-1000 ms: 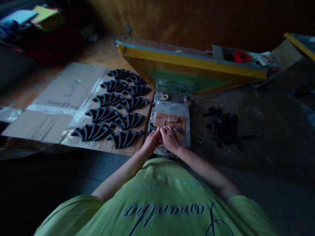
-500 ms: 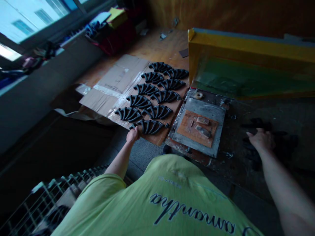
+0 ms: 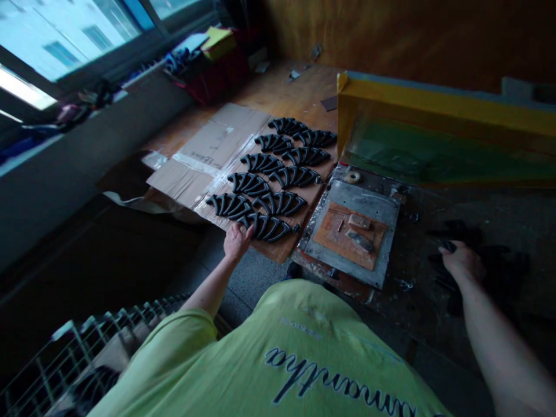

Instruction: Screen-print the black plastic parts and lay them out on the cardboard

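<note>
Several black fan-shaped ribbed pieces point(image 3: 278, 168) lie in two rows on a sheet of cardboard point(image 3: 217, 150). My left hand point(image 3: 237, 240) rests at the near end of the rows, fingers loosely curled on the nearest black piece point(image 3: 267, 227). My right hand point(image 3: 461, 262) reaches into a dark pile of black parts point(image 3: 482, 260) on the right, its fingers closed on a small black piece. Between the hands sits a grey metal plate point(image 3: 377, 211) bearing an orange-brown pad point(image 3: 332, 234) with small fittings.
A yellow-framed screen with green mesh point(image 3: 443, 133) stands tilted up behind the plate. A roll of tape point(image 3: 353, 176) lies at the plate's far edge. A window and a cluttered sill point(image 3: 87, 75) are at the left. A white wire rack point(image 3: 56, 353) is at lower left.
Both hands have left the pad on the plate. The left hand went out to the nearest black piece on the cardboard; the right reached to the dark pile. The view swung left.
</note>
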The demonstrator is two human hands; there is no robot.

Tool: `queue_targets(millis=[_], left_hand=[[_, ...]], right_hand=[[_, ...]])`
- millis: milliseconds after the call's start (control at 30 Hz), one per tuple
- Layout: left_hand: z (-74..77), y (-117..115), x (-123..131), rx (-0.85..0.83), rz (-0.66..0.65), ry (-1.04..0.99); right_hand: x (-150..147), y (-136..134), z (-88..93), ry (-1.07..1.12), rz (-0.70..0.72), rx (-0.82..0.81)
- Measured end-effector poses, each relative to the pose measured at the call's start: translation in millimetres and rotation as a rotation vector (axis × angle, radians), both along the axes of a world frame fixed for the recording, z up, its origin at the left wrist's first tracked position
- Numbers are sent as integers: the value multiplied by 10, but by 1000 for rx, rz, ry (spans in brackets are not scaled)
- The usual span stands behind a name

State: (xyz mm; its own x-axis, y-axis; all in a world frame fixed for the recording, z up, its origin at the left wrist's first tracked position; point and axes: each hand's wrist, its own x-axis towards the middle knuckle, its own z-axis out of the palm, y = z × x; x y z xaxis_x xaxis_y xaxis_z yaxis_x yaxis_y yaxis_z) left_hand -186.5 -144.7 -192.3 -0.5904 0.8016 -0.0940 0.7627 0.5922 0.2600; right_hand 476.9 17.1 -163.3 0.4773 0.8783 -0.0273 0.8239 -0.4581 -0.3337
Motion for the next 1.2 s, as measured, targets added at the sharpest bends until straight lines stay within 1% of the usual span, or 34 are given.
queue_targets(millis=[67, 100, 133, 200, 267, 333, 367, 433, 533, 600, 733, 800, 967, 1100, 1200], left_hand=[[-76, -148, 190, 116, -98, 19], [-126, -212, 286, 145, -141, 18], [-179, -262, 373, 154, -164, 16], [-272, -312, 509, 145, -151, 16], [-329, -297, 585, 140, -102, 28], [-350, -239, 614, 162, -81, 48], [-354, -204, 617, 180, -81, 60], [-360, -137, 611, 219, -88, 77], [-383, -71, 596, 254, -82, 71], [-400, -59, 590, 249, -74, 48], [-417, -78, 588, 243, -77, 23], [-413, -97, 584, 241, -92, 17], [-357, -168, 574, 210, -113, -11], [-313, -250, 591, 219, -121, -10], [-319, -318, 618, 233, -132, -25]], right_hand=[[14, -23, 72, 12, -63, -101], [-1, -40, 122, 32, -79, -93], [-33, -63, 176, 69, -79, -29], [-158, -129, 281, 224, -63, 140], [-369, -218, 364, 496, -42, 320], [-650, -314, 410, 774, -8, 464], [-807, -359, 419, 872, 14, 507], [-1126, -433, 412, 954, 77, 541], [-1553, -499, 360, 964, 168, 549], [-1771, -524, 315, 962, 209, 559], [-2035, -561, 228, 887, 288, 537], [-2103, -571, 198, 809, 346, 499], [-2190, -541, 153, 562, 574, 408], [-2190, -517, 149, 379, 663, 354], [-2192, -531, 194, 308, 722, 333]])
